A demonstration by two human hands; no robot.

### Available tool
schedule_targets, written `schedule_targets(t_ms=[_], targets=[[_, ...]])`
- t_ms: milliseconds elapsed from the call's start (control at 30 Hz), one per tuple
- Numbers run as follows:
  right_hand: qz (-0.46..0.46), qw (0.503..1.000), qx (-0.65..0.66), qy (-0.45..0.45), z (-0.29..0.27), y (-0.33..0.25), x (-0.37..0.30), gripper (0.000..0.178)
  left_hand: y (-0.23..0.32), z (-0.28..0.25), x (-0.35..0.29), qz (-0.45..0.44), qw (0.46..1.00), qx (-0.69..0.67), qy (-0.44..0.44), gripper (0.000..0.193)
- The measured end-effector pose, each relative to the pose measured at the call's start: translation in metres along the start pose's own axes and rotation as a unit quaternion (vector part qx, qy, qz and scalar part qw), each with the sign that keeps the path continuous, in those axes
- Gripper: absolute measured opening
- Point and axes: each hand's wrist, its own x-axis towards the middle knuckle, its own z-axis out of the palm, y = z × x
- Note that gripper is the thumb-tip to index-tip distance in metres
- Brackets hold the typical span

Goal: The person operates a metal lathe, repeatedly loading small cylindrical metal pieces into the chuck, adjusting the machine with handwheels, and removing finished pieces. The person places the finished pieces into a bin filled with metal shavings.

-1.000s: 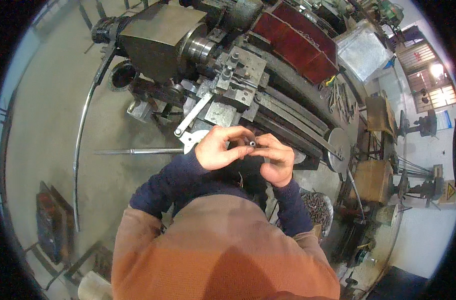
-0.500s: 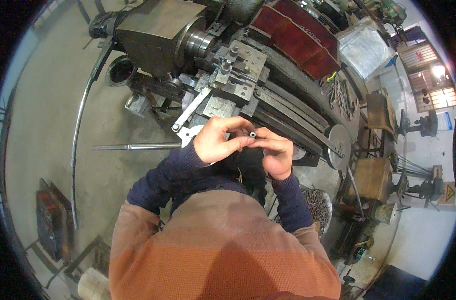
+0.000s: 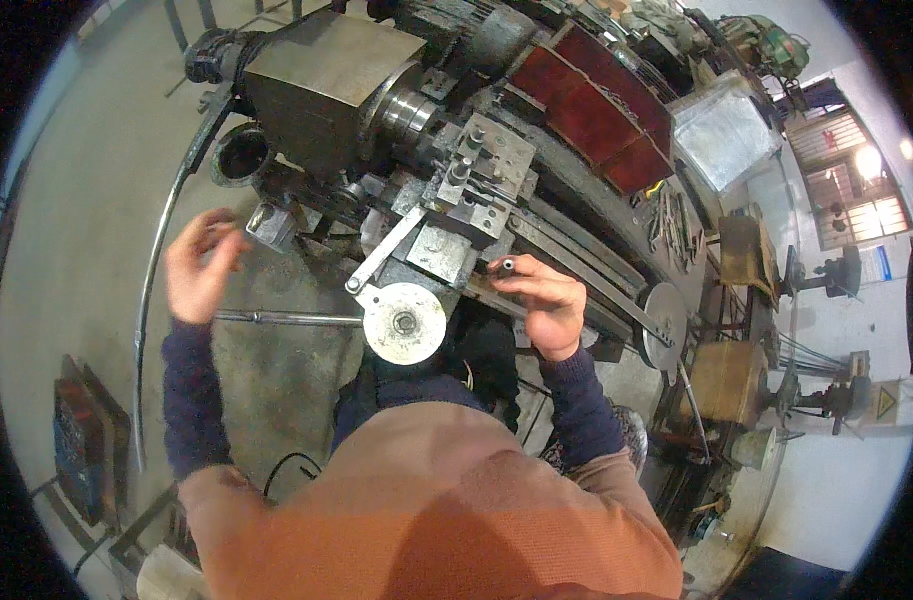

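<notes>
My right hand (image 3: 548, 308) pinches a small hollow metal tube (image 3: 507, 266) between thumb and fingers, its round end facing up. It is just in front of the lathe's tool post (image 3: 484, 170). Out to the left, my left hand (image 3: 204, 268) is in the air with loosely bent fingers, the thumb apart from them; nothing shows in it. It is near the small square metal container (image 3: 270, 226) and the long curved lever (image 3: 154, 300). Between my hands lies the round white handwheel disc (image 3: 404, 322), with a flat crank bar (image 3: 384, 250) beside it.
The lathe headstock (image 3: 321, 70) and its chuck (image 3: 406, 112) are at the far left. A dark red box (image 3: 591, 105) stands behind the bed. Several wrenches (image 3: 671, 230) lie at the right. A horizontal rod (image 3: 286, 317) runs left from the disc.
My left hand has let go of the metal tube and swung far out to the left. My right hand stays nearly in place with the tube. The white disc is now uncovered.
</notes>
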Motion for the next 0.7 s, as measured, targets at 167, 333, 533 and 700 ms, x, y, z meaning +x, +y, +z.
schedule_targets(t_ms=[167, 333, 533, 700], targets=[[-0.014, 1.000, 0.021, -0.005, 0.001, 0.004, 0.010, 0.047, -0.047, -0.096, -0.018, 0.055, 0.930, 0.329, 0.156, 0.032], [-0.061, 0.997, -0.031, -0.022, -0.004, 0.000, 0.021, 0.047, -0.095, -0.148, -0.044, 0.059, 0.891, 0.412, 0.181, 0.035], [-0.125, 0.985, -0.099, -0.057, -0.011, -0.007, 0.037, 0.040, -0.092, -0.129, -0.062, -0.129, 0.884, 0.444, 0.075, 0.045], [-0.122, 0.980, -0.136, -0.073, -0.012, -0.016, 0.047, 0.036, -0.097, -0.126, -0.060, -0.101, 0.863, 0.487, 0.089, 0.044]])
